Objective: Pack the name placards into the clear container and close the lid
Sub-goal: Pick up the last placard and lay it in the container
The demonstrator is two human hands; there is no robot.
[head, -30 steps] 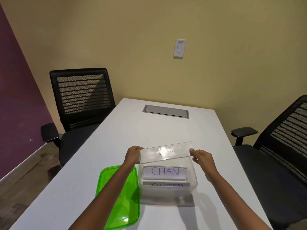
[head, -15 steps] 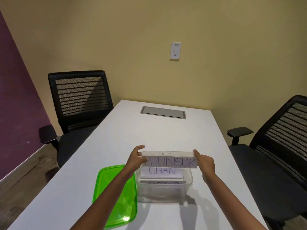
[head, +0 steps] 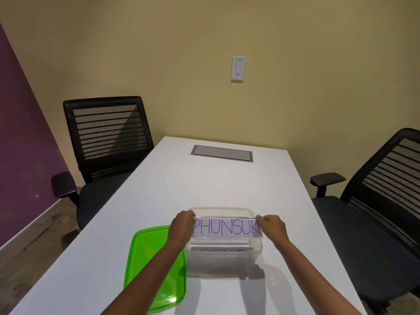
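Now holding a long, clear acrylic name placard lettered PHUNSUK (head: 227,228) crosswise over the open, clear plastic rectangular container (head: 223,261), long axis running left to right, in line with the container's longer side. Pinching its left end with the left hand (head: 181,228), fingers curled round the edge; pinching its right end with the right hand (head: 272,228) in the same way. Neither hand nearer than the other: one at each end, the placard between them and directly above the opening. Cannot tell whether touching the rim or hanging just clear of it.

Judged from this: calls only for a straight lowering, kept level, with the ends squared to the end walls, since spanning nearly the full width of the box. Risk of catching a tilted end on the rim, or on the white-card placards (head: 223,249) already lying inside, lettering partly hidden.

Lying flat just left of the container, under the left forearm: a translucent green plastic lid (head: 145,258), not yet fitted.

Beneath it all, a long white counter (head: 204,178) with a grey recessed hatch (head: 221,153) near the far end. Flanked by two black mesh-backed office chairs, left (head: 106,133) and right (head: 386,183). Beyond, a yellow wall with a white switch plate (head: 238,68); at far left, a purple wall (head: 20,133).
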